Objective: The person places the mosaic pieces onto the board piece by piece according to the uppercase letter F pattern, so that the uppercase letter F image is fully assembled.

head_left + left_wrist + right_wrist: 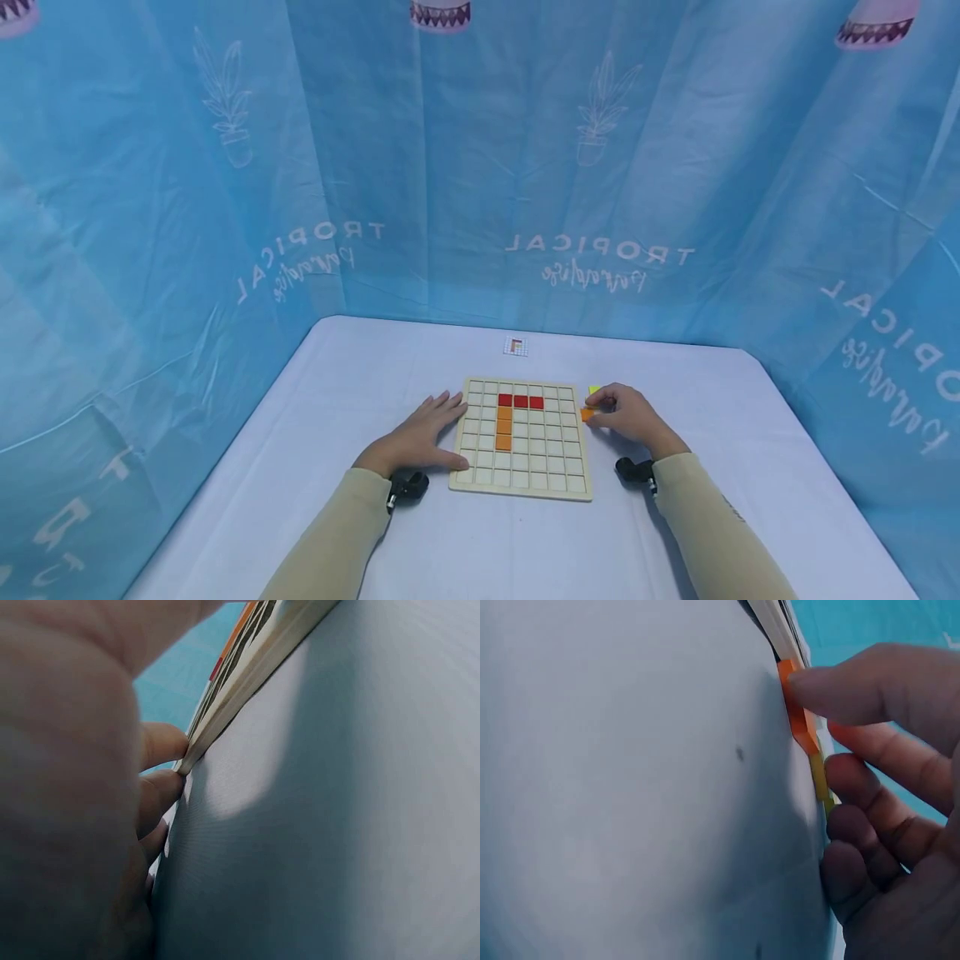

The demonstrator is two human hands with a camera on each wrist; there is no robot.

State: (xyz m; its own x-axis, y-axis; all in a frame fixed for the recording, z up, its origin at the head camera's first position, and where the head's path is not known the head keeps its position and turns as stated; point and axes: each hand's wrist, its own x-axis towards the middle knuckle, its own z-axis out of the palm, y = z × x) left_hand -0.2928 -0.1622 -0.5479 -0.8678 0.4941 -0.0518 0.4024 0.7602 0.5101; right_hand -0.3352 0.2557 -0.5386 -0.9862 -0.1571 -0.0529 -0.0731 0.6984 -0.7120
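Observation:
A square wooden grid board lies on the table, holding a row of three red tiles and a column of orange tiles beneath its left end. My left hand rests at the board's left side with fingers spread along the edge, the thumb on its near left corner. Just off the board's right edge, my right hand pinches a loose orange tile between thumb and index finger, low at the table surface. A yellow-green tile lies beside it, partly hidden by the fingers.
A small card with a coloured grid pattern lies beyond the board. White cloth covers the table. Blue printed curtains stand behind it and at both sides.

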